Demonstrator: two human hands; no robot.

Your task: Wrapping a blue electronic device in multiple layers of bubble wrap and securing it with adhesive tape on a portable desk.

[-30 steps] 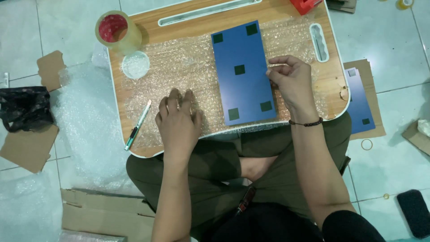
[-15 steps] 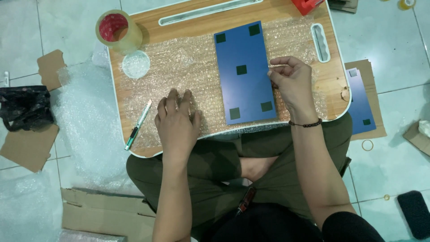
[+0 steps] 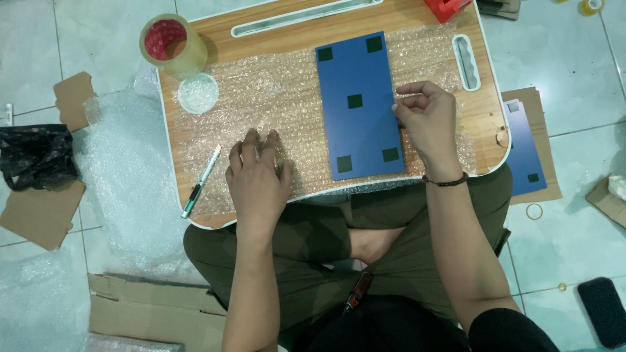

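— Now flat on the bubble wrap [image 3: 287, 124], left hand [image 3: 257, 176] spread wide, pressing near the bench [image 3: 326, 23] front edge, same as a second ago.
— And further out?
— Right hand [image 3: 427, 120] shifted slightly at the blue panel [image 3: 358, 104] right edge, fingers loosely curled, gripping nothing. Panel lying lengthwise on the wrap, barely moved.
— Beyond?
— Tape roll [image 3: 171, 44] at the far left corner.

A flat blue rectangular box [image 3: 359, 106] with five dark square stickers is lying on the bubble wrap [image 3: 280, 124] at the table's [image 3: 195, 215] middle. A second blue box [image 3: 523, 153] is resting on cardboard [image 3: 548, 140] at three o'clock. Flattened brown cartons [image 3: 150, 306] are sitting at seven o'clock.
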